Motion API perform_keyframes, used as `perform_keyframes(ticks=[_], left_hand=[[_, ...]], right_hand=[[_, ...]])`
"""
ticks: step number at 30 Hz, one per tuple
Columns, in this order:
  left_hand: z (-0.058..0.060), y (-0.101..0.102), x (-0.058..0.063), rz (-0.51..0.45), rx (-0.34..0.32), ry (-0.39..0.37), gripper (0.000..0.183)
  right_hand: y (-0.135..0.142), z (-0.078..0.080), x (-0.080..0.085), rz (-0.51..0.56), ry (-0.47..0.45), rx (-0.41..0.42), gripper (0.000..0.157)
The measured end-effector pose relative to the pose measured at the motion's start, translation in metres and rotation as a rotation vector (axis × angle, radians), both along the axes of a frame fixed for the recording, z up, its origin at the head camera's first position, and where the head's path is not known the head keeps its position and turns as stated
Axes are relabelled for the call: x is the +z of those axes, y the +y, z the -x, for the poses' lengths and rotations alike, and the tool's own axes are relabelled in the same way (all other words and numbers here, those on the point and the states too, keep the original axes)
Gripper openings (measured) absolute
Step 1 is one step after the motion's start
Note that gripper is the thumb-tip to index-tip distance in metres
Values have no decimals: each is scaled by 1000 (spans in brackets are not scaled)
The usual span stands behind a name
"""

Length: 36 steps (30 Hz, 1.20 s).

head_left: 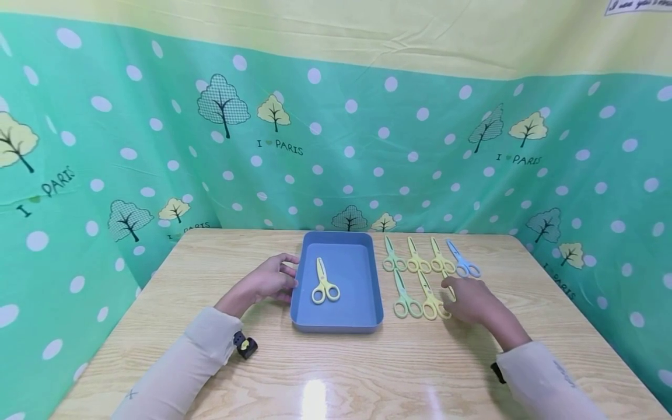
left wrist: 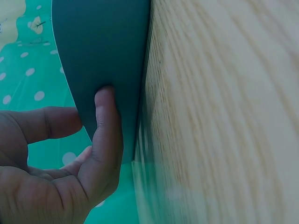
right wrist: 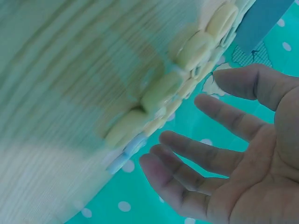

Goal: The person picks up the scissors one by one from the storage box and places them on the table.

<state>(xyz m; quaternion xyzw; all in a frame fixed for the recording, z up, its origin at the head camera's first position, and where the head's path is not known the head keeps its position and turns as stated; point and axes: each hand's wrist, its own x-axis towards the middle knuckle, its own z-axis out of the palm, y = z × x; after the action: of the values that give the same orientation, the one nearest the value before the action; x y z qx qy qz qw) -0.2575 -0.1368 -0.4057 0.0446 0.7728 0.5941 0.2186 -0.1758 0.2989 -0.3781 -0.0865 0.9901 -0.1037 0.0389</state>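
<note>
My left hand [head_left: 272, 281] is at the left side of a shallow blue-grey tray [head_left: 336, 328], its fingertips touching the outer wall [left wrist: 100, 42]. A pair of yellow scissors [head_left: 321, 271] lies inside the tray, blades pointing away. Over the front row of scissors, my right hand [head_left: 469, 298] reaches down with its fingers spread and slightly bent. A pair of yellow scissors [head_left: 447, 279] is partly hidden beneath that hand. In the right wrist view nothing lies between the fingers [right wrist: 201, 156], which are near the scissor handles [right wrist: 161, 91].
Right of the tray, two rows of scissors lie on the wooden table [head_left: 210, 280]: green scissors [head_left: 401, 291] and yellow scissors [head_left: 427, 291] in front, with green, yellow and blue scissors [head_left: 461, 259] behind. A green dotted curtain [head_left: 336, 134] surrounds the table's back and sides.
</note>
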Motion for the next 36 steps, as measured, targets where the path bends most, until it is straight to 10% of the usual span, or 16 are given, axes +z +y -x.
perform_keyframes(ticks=[18, 36], left_hand=[[-1, 1, 0, -12, 5, -4, 63], [0, 0, -1, -5, 10, -6, 63]], right_hand=[[-64, 11, -3, 52, 214, -7, 47], [-156, 15, 5, 56, 240, 53, 49]])
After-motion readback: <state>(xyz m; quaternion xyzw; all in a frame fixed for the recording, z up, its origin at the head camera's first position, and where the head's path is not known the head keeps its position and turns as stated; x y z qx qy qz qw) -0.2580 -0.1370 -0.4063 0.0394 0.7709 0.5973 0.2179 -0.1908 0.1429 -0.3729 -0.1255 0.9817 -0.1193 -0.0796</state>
